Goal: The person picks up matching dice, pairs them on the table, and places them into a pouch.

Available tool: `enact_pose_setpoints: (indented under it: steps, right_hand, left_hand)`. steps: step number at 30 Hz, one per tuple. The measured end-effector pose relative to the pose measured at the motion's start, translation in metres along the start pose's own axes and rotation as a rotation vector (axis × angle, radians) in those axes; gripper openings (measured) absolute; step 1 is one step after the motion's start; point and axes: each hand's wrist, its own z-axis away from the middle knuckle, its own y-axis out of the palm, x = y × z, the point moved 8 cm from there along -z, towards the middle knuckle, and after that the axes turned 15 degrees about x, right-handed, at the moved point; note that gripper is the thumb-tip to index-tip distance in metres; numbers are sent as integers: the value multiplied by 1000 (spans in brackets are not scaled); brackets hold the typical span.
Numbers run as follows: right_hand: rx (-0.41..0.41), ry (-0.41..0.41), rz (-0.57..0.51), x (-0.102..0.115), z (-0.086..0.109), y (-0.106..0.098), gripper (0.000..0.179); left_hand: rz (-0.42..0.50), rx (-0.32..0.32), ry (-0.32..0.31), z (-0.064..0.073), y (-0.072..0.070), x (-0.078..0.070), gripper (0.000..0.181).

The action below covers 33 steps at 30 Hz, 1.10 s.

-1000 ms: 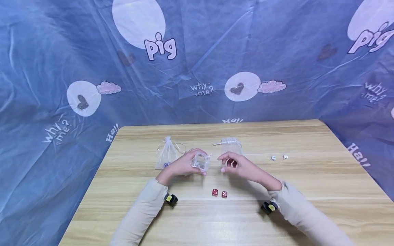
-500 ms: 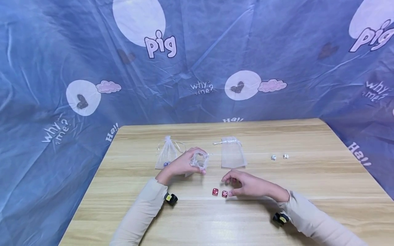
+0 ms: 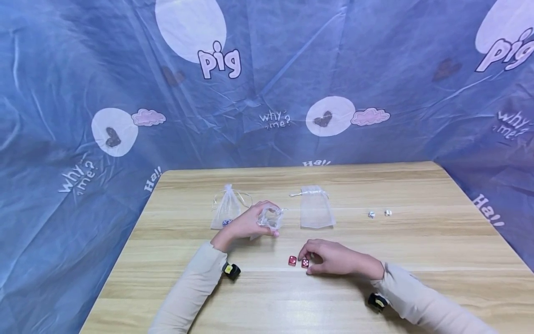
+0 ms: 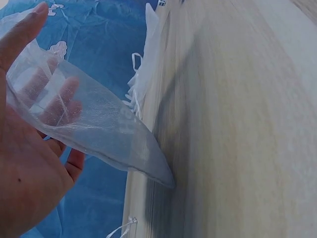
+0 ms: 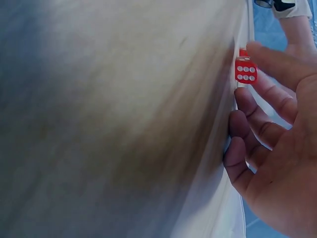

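My left hand (image 3: 245,223) holds a sheer white drawstring bag (image 4: 116,136) with its mouth spread wide, facing up in the head view. Fingers show through the mesh in the left wrist view, and the bag's bottom hangs down close to the table. My right hand (image 3: 333,257) is low over the table, thumb and forefinger on either side of a red die (image 3: 305,263) with white pips. That die's six-pip side faces the right wrist camera. A second red die (image 3: 293,260) lies just left of the first, beyond the fingertips.
At the back left stands a tied sheer bag (image 3: 227,208) with blue dice (image 3: 227,222) inside. Another sheer bag (image 3: 317,208) lies flat behind the red dice. Two white dice (image 3: 388,213) sit farther right on the wooden table (image 3: 417,241). A blue printed cloth (image 3: 267,83) hangs behind.
My right hand has come away from beside the held bag, moving toward me and down to the red dice. The left hand and its bag have stayed nearly still.
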Motion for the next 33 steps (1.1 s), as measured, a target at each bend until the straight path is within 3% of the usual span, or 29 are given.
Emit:
enact_pose_setpoints:
  steps: [4,8,21,26,33]
  right_hand:
    - [-6,-21,23,5,-1,-2,21]
    - [-8,-20,-22,7,0,-10,17]
    - [-165,-112,-38,41,6,-88,19]
    - [-221,-126,21,55,-3,-106,20]
    - [-243,-119,90,69,-27,-114,22]
  left_hand:
    - [12,-1,-5,1,0,0,62]
    - [27,-2,0,1,0,1,60]
    - [66,12,9,1,2,-2,57]
    - [74,23,22,0,4,-3,54]
    - [86,23,18,0,4,-4,53]
